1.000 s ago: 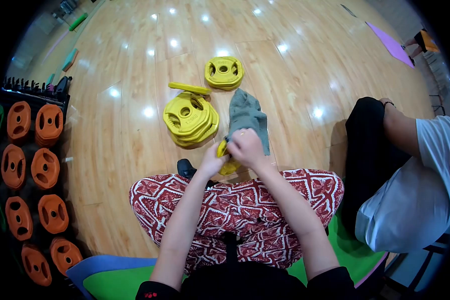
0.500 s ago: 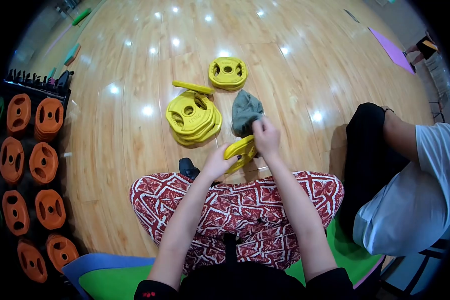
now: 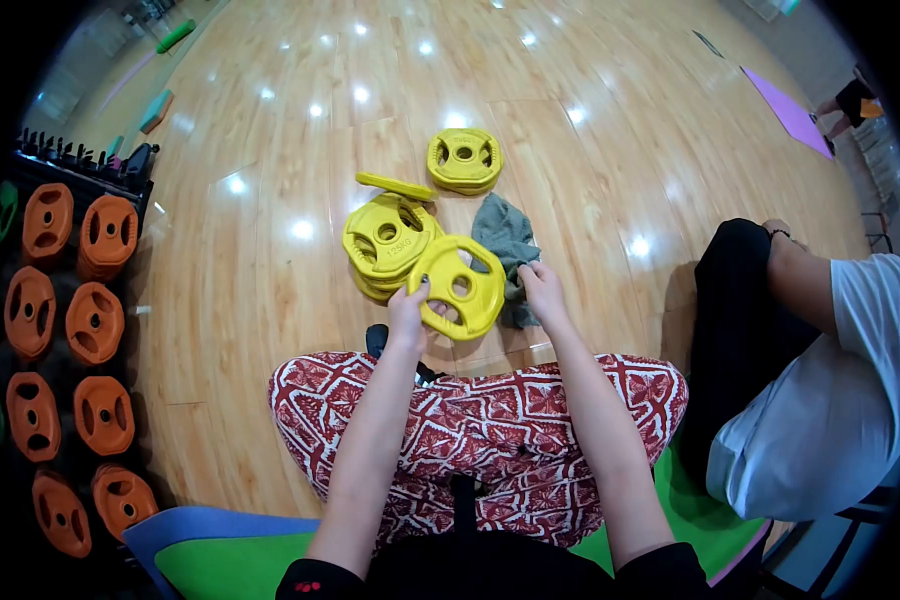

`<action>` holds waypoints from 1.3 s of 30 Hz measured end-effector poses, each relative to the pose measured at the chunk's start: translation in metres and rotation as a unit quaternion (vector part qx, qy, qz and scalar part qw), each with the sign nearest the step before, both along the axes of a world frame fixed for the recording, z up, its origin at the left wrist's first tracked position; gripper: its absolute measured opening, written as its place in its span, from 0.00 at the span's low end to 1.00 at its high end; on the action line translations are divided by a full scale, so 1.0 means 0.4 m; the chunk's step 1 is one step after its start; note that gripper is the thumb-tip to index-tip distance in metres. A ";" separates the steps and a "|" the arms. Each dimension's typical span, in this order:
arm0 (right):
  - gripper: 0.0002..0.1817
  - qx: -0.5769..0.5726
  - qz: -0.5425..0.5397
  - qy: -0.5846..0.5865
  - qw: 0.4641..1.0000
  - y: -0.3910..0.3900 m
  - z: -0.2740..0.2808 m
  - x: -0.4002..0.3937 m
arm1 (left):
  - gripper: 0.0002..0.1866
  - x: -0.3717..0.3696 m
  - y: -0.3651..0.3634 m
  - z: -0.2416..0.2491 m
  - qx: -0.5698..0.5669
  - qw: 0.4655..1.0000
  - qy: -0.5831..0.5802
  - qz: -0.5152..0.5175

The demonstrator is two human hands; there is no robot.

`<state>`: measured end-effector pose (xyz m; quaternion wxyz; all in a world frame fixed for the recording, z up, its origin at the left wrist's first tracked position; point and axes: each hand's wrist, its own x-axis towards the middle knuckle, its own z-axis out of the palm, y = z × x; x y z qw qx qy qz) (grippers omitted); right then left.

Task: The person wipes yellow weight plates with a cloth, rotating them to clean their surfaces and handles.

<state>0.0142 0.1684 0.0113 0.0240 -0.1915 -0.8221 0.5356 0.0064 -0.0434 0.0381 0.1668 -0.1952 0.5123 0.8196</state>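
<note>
Yellow plate sits in the left hand, thumb over its rim at nine o'clock, fingers curled beneath and showing through the slot. At three o'clock, the right hand seems to pinch the grey cloth. Half a second ago the plate stood tilted between both hands; now its broad face is turned up, apparently borne by the left alone. Farther out, a stack lies at ten o'clock, another pile at twelve.

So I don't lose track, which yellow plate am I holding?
The plate nearest you, gripped in your left hand; the other yellow plates lie farther off, unheld.
</note>
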 end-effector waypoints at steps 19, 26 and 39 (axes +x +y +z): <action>0.12 -0.216 0.017 0.114 0.970 -0.038 0.013 -0.014 | 0.16 -0.172 -0.189 -0.014 0.183 0.947 -0.014 0.265; 0.13 -0.258 -0.035 0.105 0.960 -0.025 0.035 -0.007 | 0.22 -0.182 -0.187 -0.026 -0.285 0.951 -0.010 0.120; 0.10 -0.153 -0.072 0.072 0.983 0.001 -0.064 -0.016 | 0.28 -0.162 -0.186 -0.067 -0.193 0.970 -0.044 0.140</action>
